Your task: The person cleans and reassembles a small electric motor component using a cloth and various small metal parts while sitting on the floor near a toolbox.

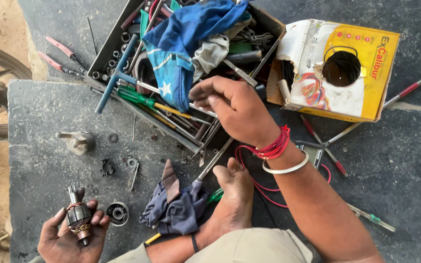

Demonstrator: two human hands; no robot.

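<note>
Left grip [74, 234] is cradling the removed motor armature [79, 219]; right grip [235, 109] is pinching a tool [242, 74] in the toolbox [104, 48], reassembly undone.

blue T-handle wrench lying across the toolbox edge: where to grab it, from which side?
Grip the blue T-handle wrench on its long shaft, low down where it juts past the toolbox rim over the dark slab. Come from above and the left. That end looks free of clutter, while the crossbar end lies among sockets and a blue cloth, so fingers would probably snag there.
</note>
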